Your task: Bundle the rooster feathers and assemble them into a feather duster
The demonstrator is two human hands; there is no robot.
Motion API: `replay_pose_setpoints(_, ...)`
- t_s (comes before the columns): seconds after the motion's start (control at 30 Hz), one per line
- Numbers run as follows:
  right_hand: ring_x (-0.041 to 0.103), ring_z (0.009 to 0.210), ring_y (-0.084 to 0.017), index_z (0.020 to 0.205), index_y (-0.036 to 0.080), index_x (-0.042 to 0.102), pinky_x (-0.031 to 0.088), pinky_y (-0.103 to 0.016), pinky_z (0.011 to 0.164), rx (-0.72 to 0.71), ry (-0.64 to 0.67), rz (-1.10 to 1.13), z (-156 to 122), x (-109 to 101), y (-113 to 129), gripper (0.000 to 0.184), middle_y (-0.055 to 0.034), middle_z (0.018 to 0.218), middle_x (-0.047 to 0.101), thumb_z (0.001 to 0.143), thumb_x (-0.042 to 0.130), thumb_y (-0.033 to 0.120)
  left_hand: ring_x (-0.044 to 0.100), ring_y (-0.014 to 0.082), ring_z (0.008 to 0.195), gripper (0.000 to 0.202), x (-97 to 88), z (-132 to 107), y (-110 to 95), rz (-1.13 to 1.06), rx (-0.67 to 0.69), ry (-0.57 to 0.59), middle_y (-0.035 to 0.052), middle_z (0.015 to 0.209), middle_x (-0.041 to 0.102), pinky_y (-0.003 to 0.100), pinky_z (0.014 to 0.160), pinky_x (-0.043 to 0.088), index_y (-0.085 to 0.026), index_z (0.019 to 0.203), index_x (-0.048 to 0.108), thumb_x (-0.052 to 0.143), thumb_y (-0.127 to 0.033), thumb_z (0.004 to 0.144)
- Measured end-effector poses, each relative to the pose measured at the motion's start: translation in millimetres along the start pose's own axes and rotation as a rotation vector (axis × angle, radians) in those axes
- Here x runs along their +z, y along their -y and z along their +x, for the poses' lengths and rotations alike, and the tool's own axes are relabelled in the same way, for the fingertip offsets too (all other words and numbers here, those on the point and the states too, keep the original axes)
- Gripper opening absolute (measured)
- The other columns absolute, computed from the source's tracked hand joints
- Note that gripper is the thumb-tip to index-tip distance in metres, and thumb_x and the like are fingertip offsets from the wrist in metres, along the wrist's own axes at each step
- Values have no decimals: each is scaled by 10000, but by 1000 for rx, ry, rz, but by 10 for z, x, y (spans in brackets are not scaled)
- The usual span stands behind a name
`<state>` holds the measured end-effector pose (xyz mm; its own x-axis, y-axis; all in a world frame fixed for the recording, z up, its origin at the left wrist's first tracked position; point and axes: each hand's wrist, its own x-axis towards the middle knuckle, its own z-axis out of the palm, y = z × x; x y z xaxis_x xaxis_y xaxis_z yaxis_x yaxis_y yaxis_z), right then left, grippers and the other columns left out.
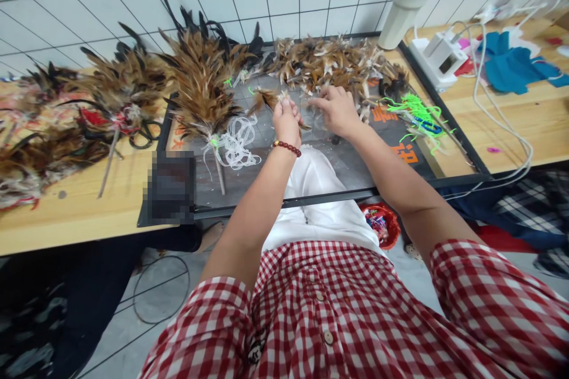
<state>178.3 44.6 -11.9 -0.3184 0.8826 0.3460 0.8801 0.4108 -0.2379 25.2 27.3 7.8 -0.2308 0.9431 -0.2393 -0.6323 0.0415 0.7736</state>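
Note:
My left hand point(287, 121) is closed around the base of a small bunch of brown feathers point(265, 99), whose tips fan out to the left. My right hand point(340, 111) is just right of it, index finger stretched toward the left hand and the other fingers partly bent; I see nothing held in it. Behind both hands lies a heap of loose brown feathers point(320, 62). To the left is a feather duster point(198, 83) of brown and black feathers on a thin stick. White string point(240, 142) lies loosely coiled beside its stick.
Bright green ties point(415, 109) lie at the right of the dark framed board point(284, 194). A pale bottle point(406, 9) stands behind, near a power strip point(433, 62) with cables. More feather dusters point(120, 89) and black scissors point(144, 135) lie left. Below is a red basket point(393, 228).

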Motion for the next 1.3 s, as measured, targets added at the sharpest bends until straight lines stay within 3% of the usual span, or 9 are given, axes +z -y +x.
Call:
replay_pose_setpoints(0.1,465,1356,-396,1216,231,728,368,-615,1088,-1,54,4,-15,13,66,365,-147,1427,623,999,445,309,295,35,418,338,20,-43,3,39,2,21,-96,562,358,162,470,313,-201,775,487,574,-389,1042)
replay_pose_setpoints(0.2,504,1318,-376,1036,216,738,376,-595,1092,64,-72,134,11,21,11,280,-142,1317,678,981,503,358,306,40,424,330,20,-58,7,79,6,36,-92,565,363,167,476,315,-203,781,501,573,-392,1042)
replay_pose_setpoints(0.3,611,1065,-289,919,216,695,479,-480,970,129,-219,451,57,45,-65,291,-98,1017,716,942,592,487,317,43,434,329,12,-61,6,120,7,56,-89,571,363,171,487,325,-207,794,519,580,-423,1034)
replay_pose_setpoints(0.37,610,877,-224,890,218,661,511,-395,833,161,-234,697,71,62,-68,359,-47,841,665,889,650,576,332,45,443,333,10,-65,9,141,-2,69,-87,581,368,175,494,335,-211,812,537,614,-470,1008)
replay_pose_setpoints(0.47,569,731,-170,917,230,626,489,-329,695,203,-197,934,47,74,0,436,0,755,604,791,742,631,350,49,452,355,12,-78,23,144,-34,89,-86,589,370,177,498,352,-215,842,556,644,-534,972)
replay_pose_setpoints(0.57,528,655,-148,929,249,581,468,-311,633,238,-186,1012,0,79,88,480,30,703,552,750,793,641,371,53,461,366,17,-94,47,131,-71,121,-86,588,368,175,507,374,-217,891,583,639,-572,962)
replay_pose_setpoints(0.87,515,609,-138,828,262,489,515,-323,617,286,-212,1037,-35,94,195,482,51,641,512,761,847,578,499,48,545,376,23,-116,123,151,-72,216,-47,671,530,169,526,396,-189,1007,698,764,-539,885)
replay_pose_setpoints(1.07,610,725,-164,891,257,577,547,-334,710,209,-229,898,-93,-16,263,327,34,698,583,812,814,467,548,64,587,286,1,-100,110,147,-51,209,-23,710,590,181,543,409,-208,956,720,784,-478,886)
replay_pose_setpoints(1.3,616,663,-187,780,192,671,551,-411,779,248,9,579,-125,3,-86,227,22,635,627,648,856,195,666,109,811,301,-12,-56,-11,116,38,140,11,848,672,210,728,514,-205,872,647,681,-490,962)
